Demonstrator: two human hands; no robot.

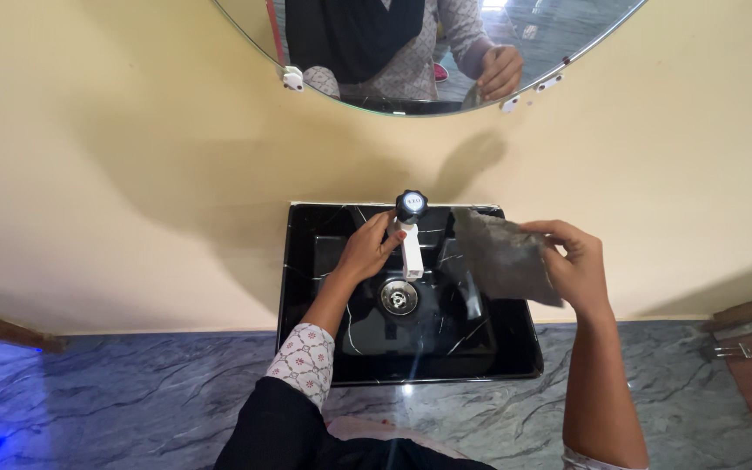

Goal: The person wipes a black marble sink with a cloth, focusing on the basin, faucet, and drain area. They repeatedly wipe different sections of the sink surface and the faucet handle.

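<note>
At the bottom of the frame your dark garment and patterned cuff (305, 359) hang over the grey marbled floor (132, 400). Above them, in the middle of the frame, sits the black marble-veined washbasin (515, 348), its round metal drain (399, 297) at the centre. Your left hand (365, 251) reaches over the basin to the white tap (410, 248), fingers curled loosely at the spout's left side just under the black knob (410, 206); whether they actually grip it you cannot tell. Your right hand (578, 265), right of centre, holds a grey cloth (502, 257) pinched between thumb and fingers, and the cloth hangs over the basin's right half. Further up stands the cream wall (132, 174), and at the top edge a round mirror (567, 26) reflects your torso and one hand.
</note>
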